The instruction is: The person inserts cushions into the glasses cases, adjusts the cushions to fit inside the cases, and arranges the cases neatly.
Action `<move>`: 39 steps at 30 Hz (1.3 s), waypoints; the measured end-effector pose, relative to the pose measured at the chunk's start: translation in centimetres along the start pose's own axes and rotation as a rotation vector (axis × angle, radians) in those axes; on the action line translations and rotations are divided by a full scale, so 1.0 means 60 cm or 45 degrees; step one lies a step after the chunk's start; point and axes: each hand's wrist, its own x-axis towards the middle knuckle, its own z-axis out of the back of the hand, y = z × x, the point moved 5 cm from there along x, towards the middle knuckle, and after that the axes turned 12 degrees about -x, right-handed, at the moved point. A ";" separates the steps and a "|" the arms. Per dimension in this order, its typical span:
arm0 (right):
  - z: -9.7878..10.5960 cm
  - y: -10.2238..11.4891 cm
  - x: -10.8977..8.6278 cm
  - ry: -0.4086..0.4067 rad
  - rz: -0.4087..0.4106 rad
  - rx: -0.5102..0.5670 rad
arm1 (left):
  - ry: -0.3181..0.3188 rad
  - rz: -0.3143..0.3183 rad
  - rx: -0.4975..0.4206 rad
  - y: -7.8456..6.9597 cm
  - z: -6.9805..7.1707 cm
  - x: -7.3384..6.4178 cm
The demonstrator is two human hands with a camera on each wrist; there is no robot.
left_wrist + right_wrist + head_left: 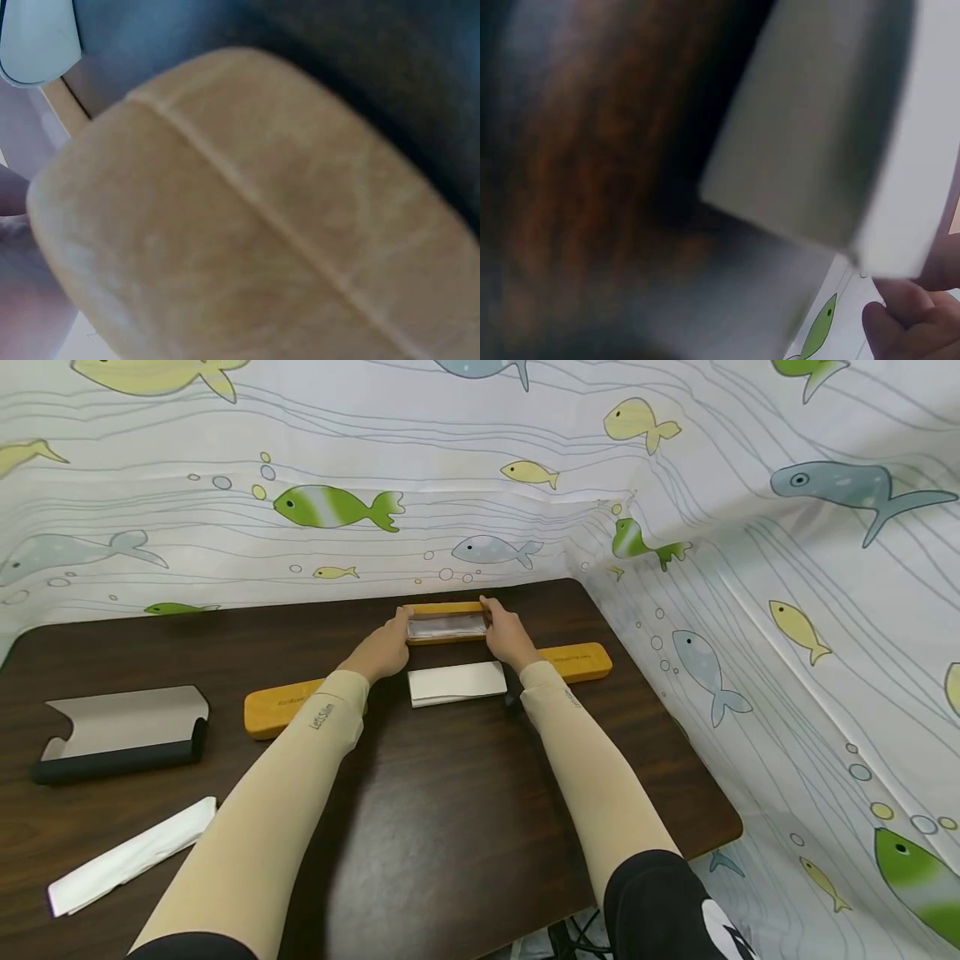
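Note:
Near the far edge of the table, both hands grip a yellow-tan case [446,608] from its two ends. Its inside faces me and shows something in shiny clear plastic [447,627]. My left hand [381,648] holds the left end; my right hand [510,635] has the right end, with fingers [911,322] curled in the right wrist view. Just in front lies a white folded card [457,683], large and blurred in the right wrist view. A closed yellow-tan case [281,706], partly hidden by the left forearm, fills the left wrist view.
Another closed yellow-tan case [581,662] lies behind the right wrist. At the left sit a black-and-white open sleeve box [127,727] and a white folded strip [131,856]. A fish-print curtain [420,452] borders the dark wooden table [435,827] behind and right.

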 end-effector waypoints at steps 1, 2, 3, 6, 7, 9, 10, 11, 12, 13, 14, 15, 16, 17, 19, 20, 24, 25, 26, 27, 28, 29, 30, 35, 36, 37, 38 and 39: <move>-0.001 0.000 -0.001 0.001 -0.007 0.000 | 0.001 -0.002 -0.003 0.001 -0.001 -0.003; -0.002 -0.001 -0.002 0.002 -0.016 -0.008 | 0.002 -0.004 -0.007 0.001 -0.002 -0.005; -0.003 -0.001 -0.002 0.006 -0.028 -0.016 | 0.002 -0.005 -0.012 0.001 -0.003 -0.007; -0.005 -0.001 -0.002 0.030 -0.063 -0.045 | 0.006 0.000 -0.014 0.001 -0.005 -0.013; -0.006 0.000 -0.003 0.043 -0.070 -0.048 | 0.013 0.012 -0.018 0.002 -0.006 -0.015; -0.007 0.002 -0.006 0.063 -0.083 -0.069 | 0.017 0.030 -0.004 0.003 -0.008 -0.018; -0.009 0.003 -0.008 0.082 -0.085 -0.083 | 0.027 0.035 0.015 0.004 -0.009 -0.019; -0.010 0.004 -0.010 0.100 -0.091 -0.089 | 0.041 0.041 0.035 0.005 -0.011 -0.019; -0.012 0.005 -0.013 0.115 -0.091 -0.103 | 0.047 0.047 0.063 0.006 -0.012 -0.019; -0.013 0.005 -0.015 0.128 -0.091 -0.120 | 0.049 0.052 0.087 0.007 -0.013 -0.019; -0.015 0.005 -0.016 0.140 -0.095 -0.135 | 0.047 0.051 0.116 0.008 -0.013 -0.018; -0.017 0.005 -0.016 0.154 -0.100 -0.142 | 0.048 0.048 0.135 0.009 -0.014 -0.019; -0.018 0.005 -0.017 0.163 -0.105 -0.144 | 0.054 0.050 0.145 0.009 -0.014 -0.019; -0.018 0.005 -0.017 0.168 -0.112 -0.144 | 0.049 0.052 0.147 0.010 -0.014 -0.019; -0.018 0.005 -0.015 0.171 -0.117 -0.154 | 0.046 0.056 0.136 0.010 -0.014 -0.021; -0.017 0.005 -0.015 0.176 -0.119 -0.154 | 0.055 0.057 0.130 0.010 -0.014 -0.021; -0.016 0.004 -0.014 0.205 -0.110 -0.173 | 0.092 0.056 0.101 0.010 -0.018 -0.021; -0.016 0.005 -0.014 0.214 -0.108 -0.177 | 0.098 0.054 0.094 0.010 -0.018 -0.022; -0.016 0.005 -0.014 0.221 -0.107 -0.179 | 0.101 0.050 0.091 0.010 -0.017 -0.023; -0.016 0.005 -0.014 0.227 -0.105 -0.183 | 0.103 0.045 0.090 0.010 -0.017 -0.024; -0.015 0.005 -0.014 0.231 -0.106 -0.183 | 0.101 0.042 0.095 0.009 -0.015 -0.025; -0.015 0.005 -0.015 0.236 -0.106 -0.181 | 0.097 0.034 0.099 0.008 -0.014 -0.027; -0.015 0.006 -0.015 0.240 -0.105 -0.180 | 0.092 0.027 0.103 0.008 -0.013 -0.029; -0.008 0.018 -0.022 0.206 -0.092 -0.204 | 0.003 -0.029 0.104 0.002 0.003 -0.045; -0.006 0.024 -0.024 0.188 -0.083 -0.219 | -0.034 -0.045 0.106 0.002 0.007 -0.049; -0.002 0.030 -0.026 0.162 -0.068 -0.237 | -0.074 -0.058 0.103 0.001 0.012 -0.055; 0.001 0.039 -0.029 0.135 -0.047 -0.257 | -0.115 -0.066 0.097 0.001 0.017 -0.062; 0.003 0.049 -0.032 0.110 -0.022 -0.276 | -0.158 -0.076 0.095 0.002 0.022 -0.070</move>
